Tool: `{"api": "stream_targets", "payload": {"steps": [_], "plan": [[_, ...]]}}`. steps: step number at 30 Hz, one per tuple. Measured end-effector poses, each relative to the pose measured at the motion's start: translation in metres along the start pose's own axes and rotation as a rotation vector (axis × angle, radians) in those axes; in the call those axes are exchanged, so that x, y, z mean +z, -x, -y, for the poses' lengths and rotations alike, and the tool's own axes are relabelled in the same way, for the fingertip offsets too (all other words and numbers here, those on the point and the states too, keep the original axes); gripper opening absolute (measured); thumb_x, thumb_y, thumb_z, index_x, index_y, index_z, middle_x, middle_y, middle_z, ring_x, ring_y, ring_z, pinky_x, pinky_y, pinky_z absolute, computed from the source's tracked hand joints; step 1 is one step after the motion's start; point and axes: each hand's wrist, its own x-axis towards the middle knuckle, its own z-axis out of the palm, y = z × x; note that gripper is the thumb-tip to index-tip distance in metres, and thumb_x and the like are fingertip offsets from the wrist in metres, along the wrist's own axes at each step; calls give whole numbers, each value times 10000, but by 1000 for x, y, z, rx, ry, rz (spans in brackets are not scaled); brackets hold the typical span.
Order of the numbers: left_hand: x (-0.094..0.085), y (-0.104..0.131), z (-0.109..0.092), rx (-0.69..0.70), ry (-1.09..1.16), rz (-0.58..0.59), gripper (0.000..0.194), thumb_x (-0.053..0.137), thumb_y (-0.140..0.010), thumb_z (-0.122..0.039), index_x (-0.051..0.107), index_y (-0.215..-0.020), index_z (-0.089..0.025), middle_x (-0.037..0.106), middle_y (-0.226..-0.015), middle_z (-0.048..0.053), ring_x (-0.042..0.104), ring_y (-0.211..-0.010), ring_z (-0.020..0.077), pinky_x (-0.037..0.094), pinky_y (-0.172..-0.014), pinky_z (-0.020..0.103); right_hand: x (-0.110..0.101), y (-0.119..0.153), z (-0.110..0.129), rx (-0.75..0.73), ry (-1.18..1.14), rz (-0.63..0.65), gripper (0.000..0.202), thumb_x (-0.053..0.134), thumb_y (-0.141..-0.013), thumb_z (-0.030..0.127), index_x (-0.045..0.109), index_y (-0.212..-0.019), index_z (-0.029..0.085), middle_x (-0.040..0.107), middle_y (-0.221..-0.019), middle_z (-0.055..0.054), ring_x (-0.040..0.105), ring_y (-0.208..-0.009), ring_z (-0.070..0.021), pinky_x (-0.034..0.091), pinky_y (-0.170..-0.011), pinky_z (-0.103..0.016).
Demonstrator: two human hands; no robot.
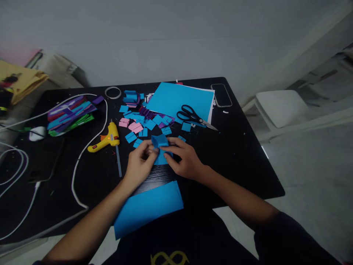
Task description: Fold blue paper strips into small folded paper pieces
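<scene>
A creased piece of blue paper (pixel 160 159) is held between both hands over the black table. My left hand (pixel 141 157) pinches its left side, thumb in front. On the right side, my right hand (pixel 183 156) grips the same piece with thumb and fingers, the index finger lying across its front. Just beyond the hands lie several small folded blue paper pieces (pixel 150 124) and a few pink ones (pixel 135 127). Nearer my body, a stack of blue paper strips (pixel 150 208) rests at the table edge, partly under my left forearm.
Black-handled scissors (pixel 193 117) lie on blue sheets (pixel 179 97) at the back. A phone (pixel 222 95) is at the back right. A yellow glue gun (pixel 107 139) with its white cord (pixel 79 158), bundled coloured paper (pixel 70 114) and a tape roll (pixel 113 92) occupy the left.
</scene>
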Motion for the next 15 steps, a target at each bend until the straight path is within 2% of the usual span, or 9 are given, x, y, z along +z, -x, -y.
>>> {"api": "stream_targets", "payload": {"steps": [3,6,9,10,12,13,15], "plan": [[-2,0,3,10,-59,-20,163,672,-906,-340,618,-855,-194,609,-724,-29,540,-648,118,436,-629,233,-1,-1,3,26,-40,-37,143,615,-962,192,740,-1031,199,724,-1261,-140,716,-1184,-237,582,-1017,-387],[-2,-1,4,5,-86,-52,201,686,-883,-342,585,-786,-199,587,-677,-38,518,-606,115,420,-595,229,-1,-1,7,86,-111,-78,22,654,-925,192,651,-932,213,737,-1236,-138,717,-1191,-250,577,-1018,-398],[-1,0,1,27,-124,-46,140,681,-882,-314,626,-822,-199,614,-683,-39,541,-596,115,427,-583,223,3,0,9,229,-223,-106,223,731,-864,231,569,-1017,230,704,-1280,-140,705,-1197,-259,598,-968,-397],[-1,0,-1,40,-146,-36,103,673,-887,-302,661,-879,-199,637,-702,-35,558,-603,118,439,-588,224,5,1,9,290,-264,-103,314,755,-845,244,557,-1088,231,688,-1301,-144,708,-1181,-255,605,-945,-392],[0,1,-4,69,-197,-18,160,655,-895,-284,709,-1019,-199,682,-748,-25,590,-622,126,465,-607,230,10,2,8,410,-352,-83,491,786,-819,268,525,-1233,232,672,-1315,-145,720,-1133,-243,610,-915,-386],[0,2,-6,84,-225,-14,205,649,-898,-282,718,-1071,-197,694,-761,-21,596,-625,127,474,-612,232,12,2,7,466,-398,-71,540,786,-820,276,510,-1282,233,681,-1295,-137,726,-1113,-237,608,-912,-384],[1,3,-10,114,-285,-12,246,638,-903,-284,728,-1112,-189,689,-746,-22,591,-611,124,476,-607,231,16,2,5,550,-477,-56,515,761,-843,288,526,-1297,230,713,-1215,-107,739,-1069,-223,600,-900,-371]]}}
